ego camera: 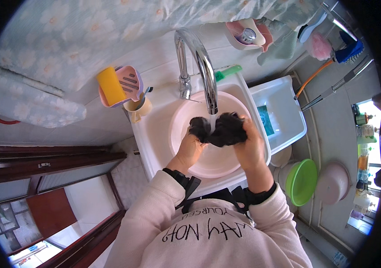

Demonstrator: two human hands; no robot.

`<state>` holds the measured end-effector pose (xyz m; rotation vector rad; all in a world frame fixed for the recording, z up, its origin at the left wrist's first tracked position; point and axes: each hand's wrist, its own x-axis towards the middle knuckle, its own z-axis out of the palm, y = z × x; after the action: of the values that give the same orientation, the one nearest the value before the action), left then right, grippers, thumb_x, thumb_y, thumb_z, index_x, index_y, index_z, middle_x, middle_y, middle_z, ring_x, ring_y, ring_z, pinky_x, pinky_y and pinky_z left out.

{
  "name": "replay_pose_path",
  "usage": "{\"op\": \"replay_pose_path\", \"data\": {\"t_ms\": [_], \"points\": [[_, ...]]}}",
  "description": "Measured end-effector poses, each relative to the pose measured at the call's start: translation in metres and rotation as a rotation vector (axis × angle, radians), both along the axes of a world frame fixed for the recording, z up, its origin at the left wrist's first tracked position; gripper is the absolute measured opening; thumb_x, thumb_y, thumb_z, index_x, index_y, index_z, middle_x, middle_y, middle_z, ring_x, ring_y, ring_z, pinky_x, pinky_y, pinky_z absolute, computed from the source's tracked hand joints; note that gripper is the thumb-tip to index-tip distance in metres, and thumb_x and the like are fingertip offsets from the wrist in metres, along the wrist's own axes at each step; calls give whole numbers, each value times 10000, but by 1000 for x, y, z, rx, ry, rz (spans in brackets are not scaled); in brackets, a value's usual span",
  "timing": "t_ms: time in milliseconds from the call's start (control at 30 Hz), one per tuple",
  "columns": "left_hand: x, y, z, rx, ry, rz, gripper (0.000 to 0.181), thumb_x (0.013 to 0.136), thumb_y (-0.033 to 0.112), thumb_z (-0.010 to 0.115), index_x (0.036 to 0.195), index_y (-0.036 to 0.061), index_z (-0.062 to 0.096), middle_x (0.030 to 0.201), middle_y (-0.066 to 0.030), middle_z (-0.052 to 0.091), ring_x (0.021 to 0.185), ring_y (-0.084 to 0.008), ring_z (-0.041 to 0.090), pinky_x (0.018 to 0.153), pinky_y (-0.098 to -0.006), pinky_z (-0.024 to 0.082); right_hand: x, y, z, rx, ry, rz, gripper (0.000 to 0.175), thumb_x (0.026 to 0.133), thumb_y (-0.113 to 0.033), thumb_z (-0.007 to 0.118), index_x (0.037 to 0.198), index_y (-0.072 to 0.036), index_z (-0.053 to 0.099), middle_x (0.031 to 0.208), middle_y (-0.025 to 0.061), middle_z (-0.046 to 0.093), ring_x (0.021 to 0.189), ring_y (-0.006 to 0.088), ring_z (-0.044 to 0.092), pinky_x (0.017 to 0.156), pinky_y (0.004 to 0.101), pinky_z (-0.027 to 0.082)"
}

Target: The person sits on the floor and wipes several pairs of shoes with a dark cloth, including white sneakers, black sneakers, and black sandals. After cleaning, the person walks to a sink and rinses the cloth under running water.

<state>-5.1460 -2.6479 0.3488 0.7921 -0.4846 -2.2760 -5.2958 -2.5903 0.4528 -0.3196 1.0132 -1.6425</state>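
Both of my hands grip a wet-looking black cloth (229, 130), bunched up beneath the chrome faucet (201, 53). Water (213, 121) runs from the spout onto it. My left hand (189, 149) closes around the smaller bunch on the left. On the right, my right hand (251, 144) clasps the larger bunch, its thumb and fingers partly hidden by the fabric. Below them a pale pink basin (175, 137) sits in the white sink (147, 137), with what looks like water in it. I cannot tell whether the cloth is one piece or two.
A green brush (229, 72) lies on the sink's back rim. At the left are a soap dish (132, 80) with a yellow sponge (111, 86) and a yellow cup (142, 109) holding a toothbrush. A white tub (284, 117), a green basin (302, 182) and a mop pole (341, 82) stand right.
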Motion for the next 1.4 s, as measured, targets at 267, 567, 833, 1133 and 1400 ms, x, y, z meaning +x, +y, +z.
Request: {"op": "replay_pose_path", "data": {"t_ms": [267, 567, 833, 1133, 1400], "points": [[-10, -2, 28, 55, -193, -116, 398, 914, 296, 399, 1239, 97, 515, 1178, -41, 579, 1055, -173, 555, 879, -314, 451, 51, 7, -66, 26, 345, 78, 461, 940, -205, 568, 1334, -29, 406, 1446, 147, 329, 1204, 225, 434, 1019, 313, 346], [-28, 17, 21, -140, -284, 106, 366, 848, 131, 515, 1205, 108, 436, 1039, -35, 550, 964, -155, 546, 823, -292, 465, 36, -6, -89, 438, 91, 167, 409, 931, -341, 530, 1196, -30, 554, 1055, 126, 599, 981, 228, 560, 882, 328, 439], [-27, 26, 30, -101, -160, -18, 348, 964, 212, 482, 1286, 81, 474, 1125, -39, 545, 1020, -144, 535, 873, -300, 456, 21, -36, -102, 298, 279, -53, 562, 954, -279, 512, 1423, -22, 336, 1212, 140, 546, 1045, 195, 536, 905, 333, 451], [-26, 8, 31, -69, -265, 52, 319, 1003, 310, 414, 1216, 83, 481, 1092, -59, 560, 995, -169, 559, 856, -305, 468, 49, -23, -83, 159, 501, 19, 458, 923, -242, 536, 1292, 16, 453, 1012, 165, 606, 936, 252, 578, 847, 358, 457], [-27, 4, 34, -42, -390, 49, 384, 976, 413, 444, 1178, 98, 531, 860, 1, 601, 742, -118, 569, 608, -245, 473, 50, -4, -64, 256, 432, 161, 447, 971, -263, 430, 1364, -51, 423, 1186, 181, 575, 1060, 257, 550, 939, 347, 416]]}}
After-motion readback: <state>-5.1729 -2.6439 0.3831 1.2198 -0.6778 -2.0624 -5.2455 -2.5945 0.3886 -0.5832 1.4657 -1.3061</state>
